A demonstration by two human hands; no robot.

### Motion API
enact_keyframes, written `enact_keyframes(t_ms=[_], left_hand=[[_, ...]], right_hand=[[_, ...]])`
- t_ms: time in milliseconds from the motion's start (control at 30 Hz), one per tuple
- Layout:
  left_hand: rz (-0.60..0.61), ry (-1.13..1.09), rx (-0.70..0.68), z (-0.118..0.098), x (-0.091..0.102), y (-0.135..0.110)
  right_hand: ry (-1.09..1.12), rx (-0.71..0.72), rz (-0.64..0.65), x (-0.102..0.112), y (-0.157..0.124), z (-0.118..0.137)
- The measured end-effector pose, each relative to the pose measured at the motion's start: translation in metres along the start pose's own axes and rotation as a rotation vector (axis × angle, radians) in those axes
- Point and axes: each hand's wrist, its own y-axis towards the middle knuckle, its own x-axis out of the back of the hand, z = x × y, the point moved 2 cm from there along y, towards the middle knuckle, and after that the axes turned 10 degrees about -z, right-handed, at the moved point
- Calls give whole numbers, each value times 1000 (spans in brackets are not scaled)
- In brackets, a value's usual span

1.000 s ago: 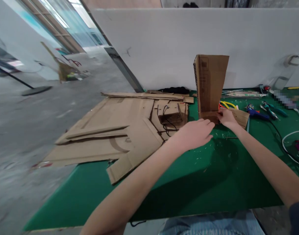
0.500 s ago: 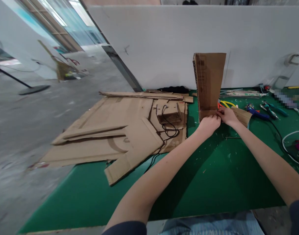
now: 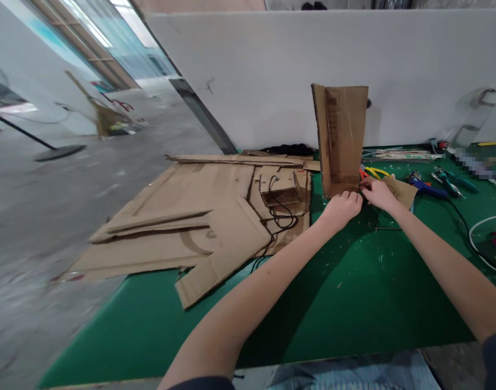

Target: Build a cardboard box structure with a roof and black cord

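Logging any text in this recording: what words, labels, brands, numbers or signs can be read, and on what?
None can be read.
Upright cardboard: faint print, too blurred.
Flat cardboard: dark printed marks, too blurred.
Wall: a dark scrawl, no legible word.
Pixelated patch on the table: nothing legible.
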Motion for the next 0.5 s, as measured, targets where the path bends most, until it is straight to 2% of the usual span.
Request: enact_keyframes(t_ms=[133, 267, 400, 500], left_hand=[[-25, 11, -23, 6, 19, -12], [-50, -1, -29, 10, 32, -23], [-77, -22, 30, 17, 30, -28], [-94, -46, 92, 23, 23, -28]], right_hand=[[87, 19, 26, 5, -7, 9], [168, 59, 114, 3, -11, 15], [228, 75, 243, -3, -15, 19], [241, 76, 268, -7, -18, 22]])
